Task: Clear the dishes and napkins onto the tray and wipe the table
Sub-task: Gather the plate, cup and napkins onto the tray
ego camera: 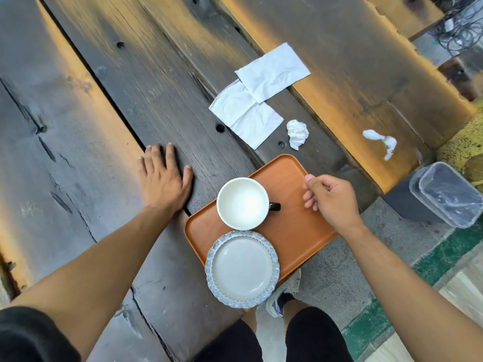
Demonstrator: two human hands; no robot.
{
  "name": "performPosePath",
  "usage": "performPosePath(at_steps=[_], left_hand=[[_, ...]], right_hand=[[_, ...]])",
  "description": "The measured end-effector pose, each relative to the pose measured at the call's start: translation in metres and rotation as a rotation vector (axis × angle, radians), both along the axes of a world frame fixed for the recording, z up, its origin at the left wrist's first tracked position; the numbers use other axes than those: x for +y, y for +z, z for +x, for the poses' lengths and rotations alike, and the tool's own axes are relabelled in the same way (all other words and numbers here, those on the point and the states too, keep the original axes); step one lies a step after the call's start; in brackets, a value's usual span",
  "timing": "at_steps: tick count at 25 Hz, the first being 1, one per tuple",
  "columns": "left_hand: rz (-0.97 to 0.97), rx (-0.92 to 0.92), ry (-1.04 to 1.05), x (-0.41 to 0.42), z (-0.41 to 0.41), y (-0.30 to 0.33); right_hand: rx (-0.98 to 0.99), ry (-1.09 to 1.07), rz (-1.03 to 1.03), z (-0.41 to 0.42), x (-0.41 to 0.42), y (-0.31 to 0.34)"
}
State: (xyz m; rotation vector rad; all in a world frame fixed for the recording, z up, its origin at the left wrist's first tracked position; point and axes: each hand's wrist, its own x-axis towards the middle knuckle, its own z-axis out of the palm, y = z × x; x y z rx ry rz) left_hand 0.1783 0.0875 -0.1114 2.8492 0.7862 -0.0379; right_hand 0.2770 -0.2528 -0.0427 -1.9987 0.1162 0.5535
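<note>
1. Left hand (163, 178) flat on surface (109, 105), fingers spread, pinching nothing.
2. Right hand (330, 198) over tray (295, 231), fingers loosely curled, empty.
3. Tray at near edge of surface, overhanging it; holds white cup (242, 203) and blue-rimmed plate (242, 269).
4. Two flat napkins (258, 92) and crumpled napkin (296, 133) beyond tray.
5. White spill (381, 142) near right edge.

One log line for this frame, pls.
cup, plate: on tray | napkins: on table | left hand: flat on table | right hand: empty
</note>
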Motion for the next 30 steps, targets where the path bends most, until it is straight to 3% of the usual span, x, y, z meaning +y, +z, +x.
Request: performPosePath(at_steps=[7,24,30], left_hand=[[-0.046,0.048,-0.096,-0.011,0.074,-0.007],[-0.015,-0.041,-0.06,-0.012,0.078,-0.013],[-0.002,-0.041,-0.064,-0.013,0.077,-0.013]], right_hand=[[-0.061,0.049,-0.054,0.044,0.009,-0.006],[-0.477,0.408,-0.178,0.222,0.099,-0.015],[-0.397,0.478,-0.228,0.235,0.113,-0.02]])
